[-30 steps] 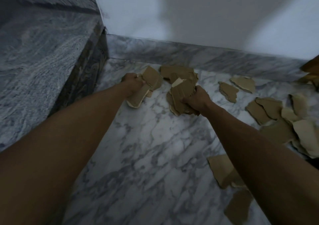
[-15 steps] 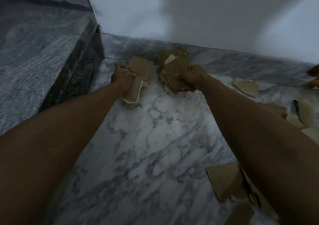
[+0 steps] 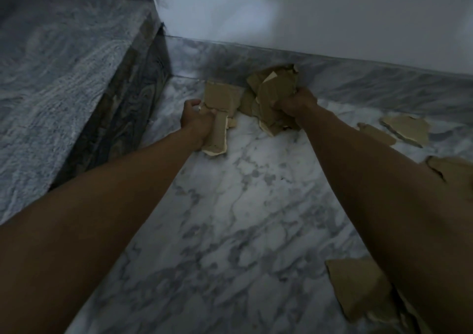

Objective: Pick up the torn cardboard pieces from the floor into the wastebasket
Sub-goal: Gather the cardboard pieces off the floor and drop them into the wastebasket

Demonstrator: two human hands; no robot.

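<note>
brown cardboard, torn and thin, should be light and half-stiff, so we judge it best pinched by an edge or bunched. nearest us, a loose piece (image 3: pixel 358 287) lies on the marble floor (image 3: pixel 230 231), partly hidden by our right forearm; more scraps (image 3: pixel 407 129) lie further right. beyond, our left hand (image 3: pixel 197 123) grips a flat piece (image 3: pixel 220 113) and our right hand (image 3: pixel 297 103) clutches a crumpled bundle (image 3: pixel 273 90) near the skirting (image 3: pixel 371 77). we see no wastebasket, and the fingers are mostly covered.
</note>
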